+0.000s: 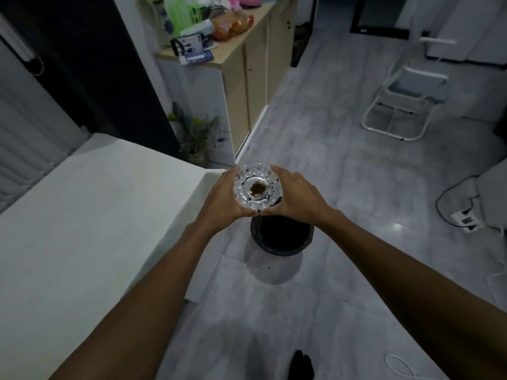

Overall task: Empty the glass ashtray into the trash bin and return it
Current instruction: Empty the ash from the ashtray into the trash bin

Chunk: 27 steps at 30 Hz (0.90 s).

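Glass, cut in facets, is catching the dim light: the ashtray (257, 190) is sitting upright between both hands, out in the air beyond the corner of the white table (90, 229). The left hand (223, 197) is cupping its left side with the fingers curled round the far rim, and the right hand (295, 194) is wrapping the right side the same way; the two thumbs are meeting at the near edge below the dish. Both forearms are reaching straight forward from the bottom corners, bare and nearly level. A small brown heap of ash is lying in the middle of the bowl, with a few dark specks near it.

Just under and slightly nearer than the hands, the round black trash bin (282, 237) is standing open on the grey tiled floor (343, 160). The table is filling the left side. Farther back along the left wall, a light wooden cabinet (247, 78) is carrying a clutter of bags and boxes, and a potted plant (196, 135) is standing at its near end. A white folding chair (406, 97) is standing well apart on the right, and a power strip (466, 218) with a dark cable is lying on the floor at the right edge.
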### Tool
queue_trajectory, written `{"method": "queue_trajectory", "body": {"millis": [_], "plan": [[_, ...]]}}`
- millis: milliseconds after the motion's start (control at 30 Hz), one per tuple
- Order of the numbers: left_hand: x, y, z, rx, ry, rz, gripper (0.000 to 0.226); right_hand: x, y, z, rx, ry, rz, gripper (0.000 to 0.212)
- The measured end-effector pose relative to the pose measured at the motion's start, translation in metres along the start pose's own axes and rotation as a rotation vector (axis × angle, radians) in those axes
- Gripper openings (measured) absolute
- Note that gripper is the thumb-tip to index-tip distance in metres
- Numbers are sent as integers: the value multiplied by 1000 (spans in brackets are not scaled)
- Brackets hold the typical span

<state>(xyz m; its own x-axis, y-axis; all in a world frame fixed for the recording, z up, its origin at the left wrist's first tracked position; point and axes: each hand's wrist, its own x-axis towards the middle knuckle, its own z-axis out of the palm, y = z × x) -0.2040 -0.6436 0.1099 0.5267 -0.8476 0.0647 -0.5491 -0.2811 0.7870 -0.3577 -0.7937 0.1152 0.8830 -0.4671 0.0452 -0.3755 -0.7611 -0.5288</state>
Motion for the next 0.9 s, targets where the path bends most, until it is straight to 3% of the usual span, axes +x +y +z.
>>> {"method": "queue_trajectory", "body": {"millis": [267,400,467,733,900], "plan": [[51,-4,67,-15,-16,-4,87,12,72,-5,36,-10,48,109],[79,-33,90,7,-85,-40,119,24,103,15,85,-10,105,109],[90,-46,99,5,-112,-38,124,34,116,26,107,-14,144,108],[135,-132,153,-29,-227,-60,135,71,181,108,140,-23,268,114],[143,-196,203,-81,-272,-63,127,72,228,171,163,-26,258,108]]}}
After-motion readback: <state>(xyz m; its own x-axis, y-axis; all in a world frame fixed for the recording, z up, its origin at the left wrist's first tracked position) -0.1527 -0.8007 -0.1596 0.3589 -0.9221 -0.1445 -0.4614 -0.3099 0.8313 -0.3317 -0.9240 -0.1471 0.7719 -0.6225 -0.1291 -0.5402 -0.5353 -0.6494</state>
